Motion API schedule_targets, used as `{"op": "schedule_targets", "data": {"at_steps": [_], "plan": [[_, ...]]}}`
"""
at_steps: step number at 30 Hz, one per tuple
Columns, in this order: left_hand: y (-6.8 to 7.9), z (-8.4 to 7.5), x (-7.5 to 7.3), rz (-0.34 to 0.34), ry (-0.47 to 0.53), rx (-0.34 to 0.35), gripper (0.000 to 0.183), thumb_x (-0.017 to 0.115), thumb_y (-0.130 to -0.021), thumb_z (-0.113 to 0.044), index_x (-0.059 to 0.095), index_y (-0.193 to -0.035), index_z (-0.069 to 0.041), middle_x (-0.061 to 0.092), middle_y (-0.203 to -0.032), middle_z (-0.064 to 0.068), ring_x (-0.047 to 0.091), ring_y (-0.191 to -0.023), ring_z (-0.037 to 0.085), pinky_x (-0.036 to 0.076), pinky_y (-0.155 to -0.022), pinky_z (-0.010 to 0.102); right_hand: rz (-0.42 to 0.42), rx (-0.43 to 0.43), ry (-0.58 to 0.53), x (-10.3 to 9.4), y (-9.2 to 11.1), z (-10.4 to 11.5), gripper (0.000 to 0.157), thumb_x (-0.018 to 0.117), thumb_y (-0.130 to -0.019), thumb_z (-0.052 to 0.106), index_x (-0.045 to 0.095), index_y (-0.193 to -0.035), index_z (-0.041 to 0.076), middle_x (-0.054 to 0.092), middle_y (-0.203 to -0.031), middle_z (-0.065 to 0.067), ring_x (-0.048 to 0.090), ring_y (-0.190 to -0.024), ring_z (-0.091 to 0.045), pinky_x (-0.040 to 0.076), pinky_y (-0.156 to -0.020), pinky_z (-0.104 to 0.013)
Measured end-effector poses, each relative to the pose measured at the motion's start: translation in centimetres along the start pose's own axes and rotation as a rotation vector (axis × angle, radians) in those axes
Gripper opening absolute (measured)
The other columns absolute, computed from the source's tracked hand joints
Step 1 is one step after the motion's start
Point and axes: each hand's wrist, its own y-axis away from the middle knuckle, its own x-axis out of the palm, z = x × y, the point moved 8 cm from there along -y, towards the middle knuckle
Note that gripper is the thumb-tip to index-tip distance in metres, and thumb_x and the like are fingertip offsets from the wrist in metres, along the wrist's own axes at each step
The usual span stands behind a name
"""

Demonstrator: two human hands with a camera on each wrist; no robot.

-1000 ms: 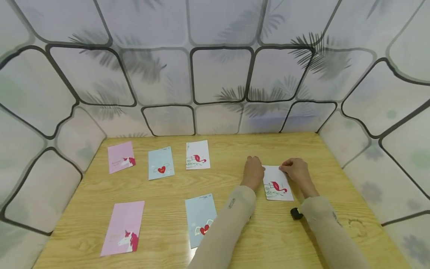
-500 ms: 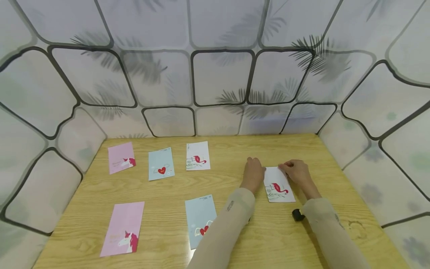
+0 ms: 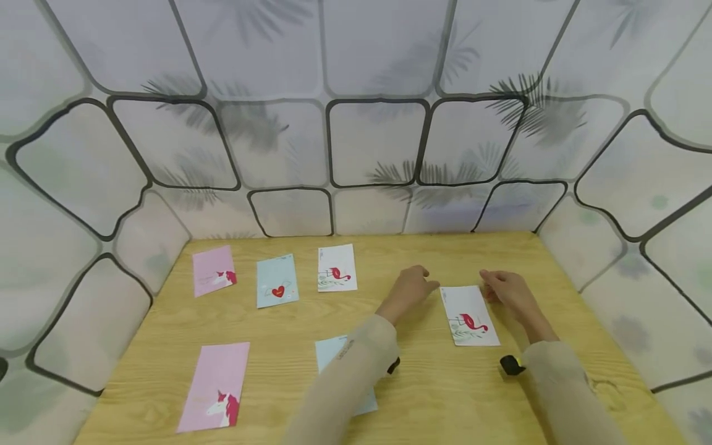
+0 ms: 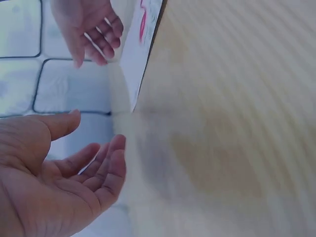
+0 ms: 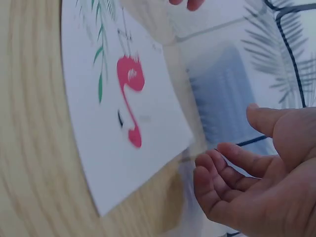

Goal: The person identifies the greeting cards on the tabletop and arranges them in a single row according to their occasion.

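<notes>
A white card with a pink flamingo lies on the wooden table between the two hands, touched by neither. Just left of its far corner, my left hand hovers with loosely curved fingers and nothing in them. My right hand is off the card's right edge, likewise holding nothing. The left wrist view shows the left hand with thumb and fingers apart. In the right wrist view the right hand is relaxed beside the flamingo card.
A smaller flamingo card, a light blue heart card and a pink unicorn card lie along the back. Nearer are a larger unicorn card and a blue card, partly covered by the left sleeve. Patterned cloth walls enclose the table.
Both hands have let go of the flamingo card's far edge and moved apart, left hand leftward, right hand rightward. The card stays on the table. The head view has tilted slightly upward.
</notes>
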Motion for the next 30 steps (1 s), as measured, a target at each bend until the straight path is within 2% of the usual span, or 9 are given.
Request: {"op": "schedule_targets", "data": {"at_steps": [4,7,14,21,25,30], "plan": [[1.4,1.0,-3.0,0.032,-0.071,0.038,0.046,0.063,-0.105,-0.031,0.06,-0.139,0.0,0.069,-0.126,0.013,0.068,-0.108,0.023,0.056,-0.091,0.037,-0.022,-0.03,-0.023,0.3,0.3,1.7,0.078,0.046,-0.107,0.054,0.044,-0.149,-0.011,0.052,-0.141,-0.032,0.056,-0.124,-0.042,0.051,-0.102,-0.05],[2.5,1.9,-5.6,0.033,-0.108,0.048,0.047,0.063,-0.105,-0.033,0.06,-0.14,-0.002,0.069,-0.124,0.012,0.068,-0.106,0.023,0.056,-0.09,0.039,-0.018,-0.062,-0.035,0.9,0.4,3.4,0.078,0.046,-0.107,0.055,0.042,-0.151,-0.009,0.05,-0.146,-0.032,0.053,-0.128,-0.045,0.047,-0.105,-0.055],[5.5,3.6,-11.7,-0.007,-0.11,0.052,0.048,0.063,-0.105,-0.032,0.059,-0.141,-0.001,0.067,-0.127,0.014,0.062,-0.119,0.031,0.052,-0.098,0.046,0.018,-0.137,-0.071,3.2,0.4,7.1,0.069,0.049,-0.108,0.048,0.045,-0.149,-0.009,0.051,-0.144,-0.032,0.054,-0.127,-0.046,0.047,-0.106,-0.056],[7.5,6.5,-17.0,-0.101,-0.163,0.028,0.047,0.063,-0.105,-0.029,0.059,-0.141,0.001,0.067,-0.128,0.015,0.063,-0.121,0.032,0.053,-0.098,0.046,0.068,-0.231,-0.078,5.9,0.7,10.2,0.061,0.052,-0.109,0.04,0.05,-0.146,-0.008,0.056,-0.14,-0.03,0.056,-0.122,-0.042,0.05,-0.103,-0.054],[8.2,8.3,-19.5,-0.13,-0.171,-0.018,0.049,0.062,-0.105,-0.03,0.057,-0.144,0.001,0.065,-0.133,0.017,0.061,-0.124,0.034,0.052,-0.099,0.048,0.097,-0.252,-0.08,7.6,0.6,11.6,0.058,0.054,-0.109,0.037,0.051,-0.145,-0.008,0.058,-0.139,-0.029,0.057,-0.122,-0.041,0.05,-0.102,-0.052],[8.3,10.1,-21.5,-0.15,-0.199,-0.025,0.051,0.059,-0.107,-0.03,0.053,-0.147,0.002,0.06,-0.139,0.021,0.059,-0.126,0.036,0.051,-0.101,0.05,0.12,-0.267,-0.068,9.7,0.0,13.2,0.056,0.056,-0.108,0.036,0.052,-0.145,-0.006,0.059,-0.138,-0.027,0.058,-0.12,-0.039,0.051,-0.101,-0.05]]}}
